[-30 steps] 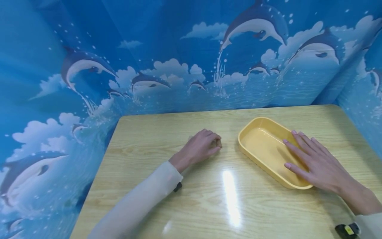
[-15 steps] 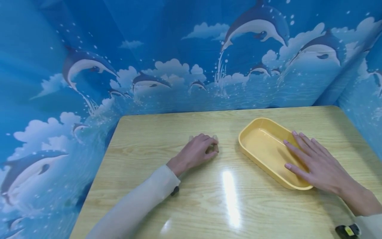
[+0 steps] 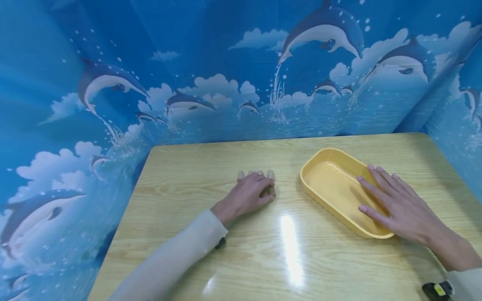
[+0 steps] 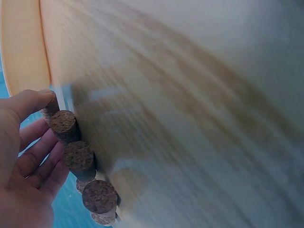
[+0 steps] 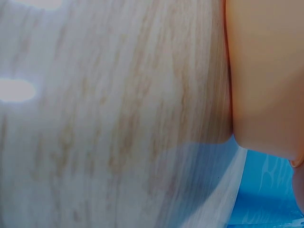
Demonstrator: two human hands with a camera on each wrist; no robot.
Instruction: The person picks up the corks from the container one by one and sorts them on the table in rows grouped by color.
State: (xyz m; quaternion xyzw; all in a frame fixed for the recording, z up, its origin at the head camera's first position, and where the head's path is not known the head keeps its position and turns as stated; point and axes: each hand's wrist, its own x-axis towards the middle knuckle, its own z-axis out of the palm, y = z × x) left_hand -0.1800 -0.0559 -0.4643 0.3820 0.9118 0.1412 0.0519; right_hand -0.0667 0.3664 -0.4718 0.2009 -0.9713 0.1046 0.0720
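My left hand is low over the table, pinching a cork between thumb and fingers. Beside it, several other corks stand upright on the table in the left wrist view, among them a nearer cork and another cork. In the head view a row of corks shows just beyond the knuckles, with one cork at its right end; my hand hides the others. My right hand lies with straight, spread fingers over the right side of a yellow rectangular tray.
The wood-grain table has its far edge against a blue dolphin-print curtain, which also hangs at both sides. Light glares off the tabletop in front of the tray.
My left hand has drawn back slightly toward me and to the left with the cork, uncovering the row of corks behind it. The right hand and the tray have stayed put.
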